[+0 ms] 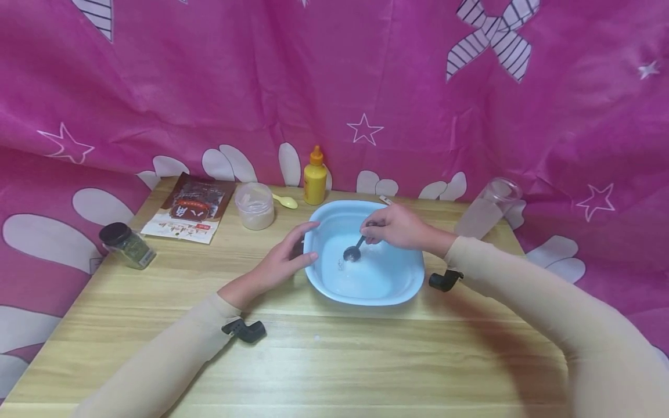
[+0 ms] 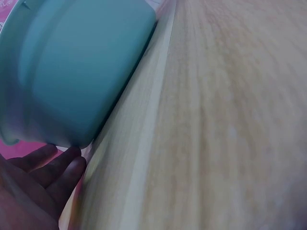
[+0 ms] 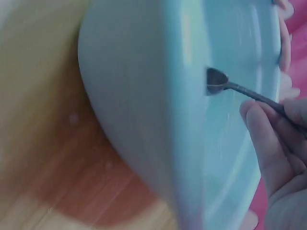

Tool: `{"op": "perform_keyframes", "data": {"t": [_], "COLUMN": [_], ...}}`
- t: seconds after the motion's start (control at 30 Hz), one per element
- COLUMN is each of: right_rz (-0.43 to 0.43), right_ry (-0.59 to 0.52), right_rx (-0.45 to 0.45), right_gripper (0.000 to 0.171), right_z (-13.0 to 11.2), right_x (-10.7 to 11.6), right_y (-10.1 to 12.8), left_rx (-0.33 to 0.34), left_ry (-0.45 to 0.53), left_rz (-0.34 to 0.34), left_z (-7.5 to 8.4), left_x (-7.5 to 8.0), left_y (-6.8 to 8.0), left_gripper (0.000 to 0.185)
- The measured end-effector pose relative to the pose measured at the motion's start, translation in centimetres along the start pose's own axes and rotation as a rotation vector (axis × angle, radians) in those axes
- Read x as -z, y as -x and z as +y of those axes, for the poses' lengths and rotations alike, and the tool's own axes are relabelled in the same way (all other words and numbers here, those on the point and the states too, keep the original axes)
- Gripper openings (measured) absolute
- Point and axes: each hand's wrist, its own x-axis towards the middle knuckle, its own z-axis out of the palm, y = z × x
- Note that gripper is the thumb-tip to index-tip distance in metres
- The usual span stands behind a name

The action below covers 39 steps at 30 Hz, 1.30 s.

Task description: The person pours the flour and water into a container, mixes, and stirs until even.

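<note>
Right hand (image 1: 397,227) pinches a dark spoon (image 1: 355,248), its bowl dipped into the pale blue basin (image 1: 407,290) at table centre. Left hand (image 1: 284,258), fingers relaxed, rests against the basin's rim at 9 o'clock; a yellow bottle (image 1: 315,177) stands at 12 o'clock.

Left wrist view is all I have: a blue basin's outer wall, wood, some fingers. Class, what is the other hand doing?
Observer: The right hand pinches a dark spoon, its bowl down inside the basin.
Operator: Is the basin empty?
Observer: It seems to hold a shallow layer of clear liquid.
Operator: What stands behind it?
Observer: A yellow squeeze bottle at the table's far edge.
</note>
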Motion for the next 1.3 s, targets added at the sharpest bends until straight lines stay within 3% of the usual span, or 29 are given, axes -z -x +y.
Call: {"op": "perform_keyframes", "data": {"t": [0.13, 0.37, 0.6, 0.8, 0.9, 1.07, 1.3], "right_rz": [-0.08, -0.027, -0.115, 0.057, 0.088, -0.016, -0.141], "right_ry": [-0.001, 0.03, 0.017, 0.074, 0.047, -0.036, -0.028], "right_rx": [0.018, -0.025, 0.005, -0.012, -0.035, -0.034, 0.01], "right_gripper": [0.016, 0.012, 0.017, 0.014, 0.017, 0.02, 0.018], "right_z": [-0.2, -0.2, -1.2, -0.2, 0.1, -0.9, -1.0], "right_x": [-0.2, 0.4, -0.2, 0.4, 0.5, -0.4, -0.4], "right_y": [0.4, 1.0, 0.2, -1.1, -1.6, -1.6, -0.5], "left_rx": [-0.002, 0.003, -0.003, 0.006, 0.01, 0.009, 0.007], "left_ry": [0.004, 0.009, 0.018, 0.005, 0.003, 0.002, 0.002], "left_rz": [0.002, -0.002, 0.002, -0.001, 0.002, 0.001, 0.001], "left_z": [0.0, 0.0, 0.1, 0.1, 0.1, -0.1, 0.0], "left_x": [0.0, 0.0, 0.0, 0.1, 0.1, 0.1, -0.1], "left_y": [0.0, 0.0, 0.1, 0.1, 0.1, 0.1, 0.1], "left_gripper": [0.07, 0.07, 0.07, 0.071, 0.07, 0.07, 0.07]}}
